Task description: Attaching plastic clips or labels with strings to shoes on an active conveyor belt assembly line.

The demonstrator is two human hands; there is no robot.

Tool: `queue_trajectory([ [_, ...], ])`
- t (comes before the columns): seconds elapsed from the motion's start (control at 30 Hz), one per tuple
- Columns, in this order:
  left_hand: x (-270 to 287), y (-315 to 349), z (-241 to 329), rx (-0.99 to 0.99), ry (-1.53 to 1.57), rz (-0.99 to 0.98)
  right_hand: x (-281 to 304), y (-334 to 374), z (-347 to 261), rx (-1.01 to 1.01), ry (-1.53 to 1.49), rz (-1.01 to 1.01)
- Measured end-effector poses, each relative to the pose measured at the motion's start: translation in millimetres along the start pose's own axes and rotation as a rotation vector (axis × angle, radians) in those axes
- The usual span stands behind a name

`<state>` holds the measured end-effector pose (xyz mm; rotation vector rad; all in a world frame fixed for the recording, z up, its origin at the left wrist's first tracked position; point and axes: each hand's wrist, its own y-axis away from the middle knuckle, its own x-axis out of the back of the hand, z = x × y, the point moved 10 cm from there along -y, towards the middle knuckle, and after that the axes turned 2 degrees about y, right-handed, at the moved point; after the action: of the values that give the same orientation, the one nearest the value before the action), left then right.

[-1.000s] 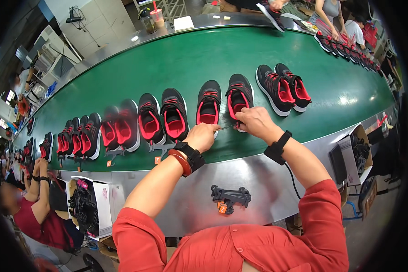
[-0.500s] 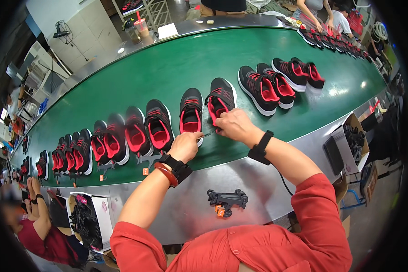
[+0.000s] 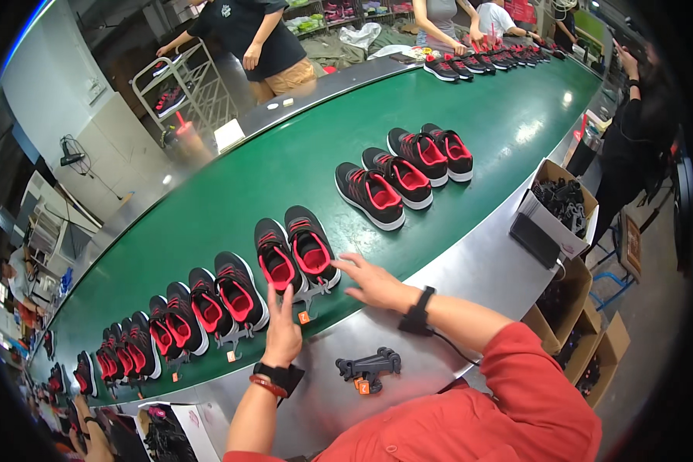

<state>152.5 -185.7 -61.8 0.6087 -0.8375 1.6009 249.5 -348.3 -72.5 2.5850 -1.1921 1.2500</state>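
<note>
A pair of black sneakers with red linings, the left shoe (image 3: 278,258) and the right shoe (image 3: 310,242), stands on the green belt before me. A grey plastic shoe hanger (image 3: 313,292) with an orange tag (image 3: 304,316) sits at their heels. My left hand (image 3: 283,333) is just left of the hanger, two fingers spread in a V by the left shoe's heel. My right hand (image 3: 376,283) is open, its fingertips beside the right shoe's heel. A small pile of grey hangers (image 3: 369,365) lies on the metal edge below.
More sneaker pairs with hangers (image 3: 235,339) line the belt to the left. Two loose pairs (image 3: 402,179) stand farther right. Boxes of black hangers (image 3: 560,202) and a dark flat device (image 3: 534,240) are at the right edge. Co-workers (image 3: 250,38) stand across the belt.
My view has swung, and the pair stands farther left in it. The two shoes, apart before, now stand together with the hanger at their heels. Both hands have let go and spread apart.
</note>
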Motion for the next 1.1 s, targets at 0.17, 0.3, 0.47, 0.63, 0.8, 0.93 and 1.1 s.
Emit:
queue_trajectory([
  [0.17,13.6,115.2,2.2,0.089,-0.129,-0.029,18.4,104.1,26.0,-0.031,0.313,-0.098],
  [0.3,-6.5,207.4,-6.2,0.294,-0.4,-0.155,30.4,146.0,27.7,-0.023,0.405,-0.024],
  [0.47,-16.5,229.1,-13.4,0.273,-0.444,-0.042,21.0,140.3,32.9,-0.034,0.39,-0.005],
  [0.63,-18.4,229.6,-10.6,0.21,-0.473,0.085,26.0,145.6,37.9,-0.038,0.4,0.012],
  [0.8,-11.7,233.8,-9.0,0.216,-0.443,0.144,23.4,142.9,35.0,-0.027,0.406,0.031],
  [0.93,-11.4,232.1,-5.8,0.22,-0.435,0.142,24.9,146.3,39.7,-0.026,0.399,0.069],
  [1.1,-12.3,230.2,-4.0,0.211,-0.424,0.149,26.8,148.6,43.4,-0.027,0.386,0.094],
])
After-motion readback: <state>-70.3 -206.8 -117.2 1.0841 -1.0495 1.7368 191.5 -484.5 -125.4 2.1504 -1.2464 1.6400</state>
